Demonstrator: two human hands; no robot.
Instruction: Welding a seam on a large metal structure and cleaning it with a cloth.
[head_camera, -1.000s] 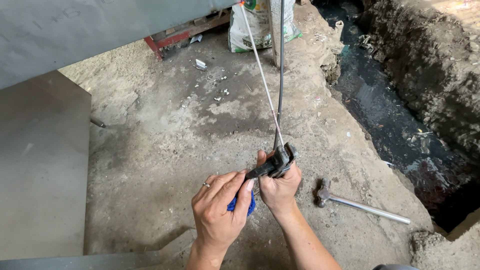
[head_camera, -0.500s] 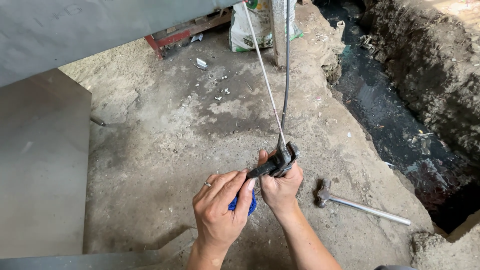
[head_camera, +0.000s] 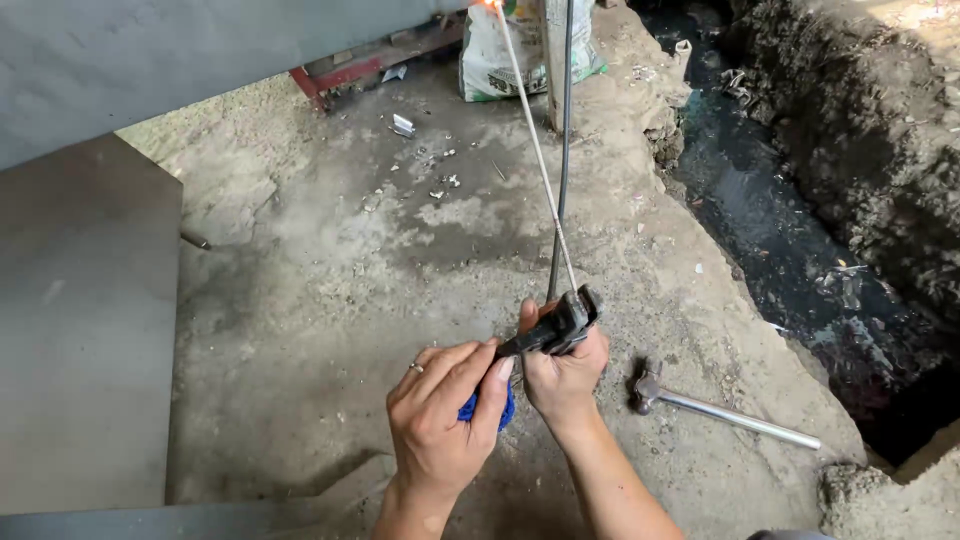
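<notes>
My left hand (head_camera: 440, 415) grips the blue handle (head_camera: 487, 408) of a dark plier-like tool (head_camera: 553, 328). My right hand (head_camera: 563, 375) is wrapped around the tool's head from below. The tool's jaws sit where a thin pale rod (head_camera: 532, 140) and a darker rod (head_camera: 562, 150) meet, both running up and away toward the top of the view. A ring shows on a finger of my left hand. Whether the jaws bite on the rods I cannot tell.
A metal hammer (head_camera: 725, 412) lies on the dirty concrete floor just right of my right hand. A deep trench with dark water (head_camera: 790, 240) runs along the right. A grey metal sheet (head_camera: 80, 330) is at left, a sack (head_camera: 495, 55) at the back.
The dark rod has swung slightly to the right at its top. My hands and the tool stay in almost the same place.
</notes>
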